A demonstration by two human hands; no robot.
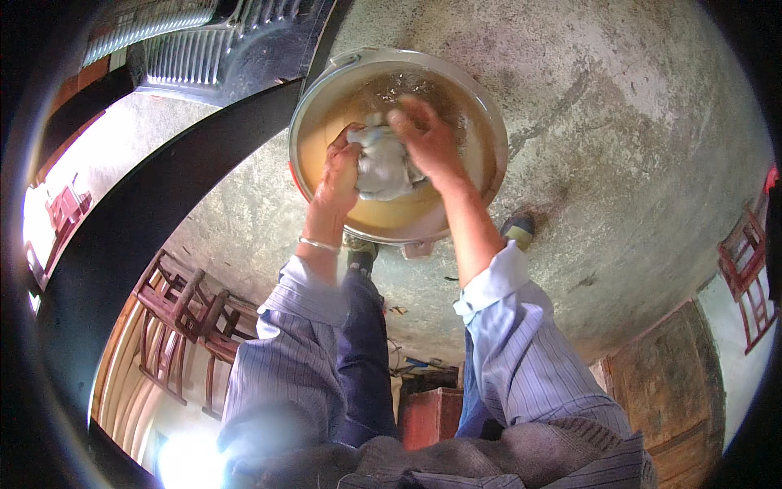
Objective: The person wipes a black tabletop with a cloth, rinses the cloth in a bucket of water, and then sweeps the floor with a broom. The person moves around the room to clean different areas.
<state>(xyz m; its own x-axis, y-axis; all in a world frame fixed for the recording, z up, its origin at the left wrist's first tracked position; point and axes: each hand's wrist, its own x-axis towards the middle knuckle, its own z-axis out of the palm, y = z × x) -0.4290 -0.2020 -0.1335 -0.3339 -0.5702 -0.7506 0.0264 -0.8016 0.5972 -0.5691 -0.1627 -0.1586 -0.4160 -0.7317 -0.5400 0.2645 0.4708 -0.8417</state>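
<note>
A round metal bucket (501, 143) with a wire handle stands on the floor, holding cloudy yellowish-brown water (379, 217). Above the water, in the middle of the bucket's mouth, is a bunched wet cloth (383, 164), pale grey or white. My left hand (343, 162) grips the cloth's left side, its wrist circled by a silvery bangle (319, 244). At the cloth's upper right is my right hand (427, 137), blurred, with its fingers spread; whether its palm touches the cloth cannot be told.
My shoes (518, 230) are just below the bucket. A dark curved edge (183, 177) crosses the left, with a ribbed metallic surface (183, 58) above it. Wooden stools (177, 305) are at lower left, a reddish box (431, 415) lies between my legs, and a wooden door (669, 367) is at lower right.
</note>
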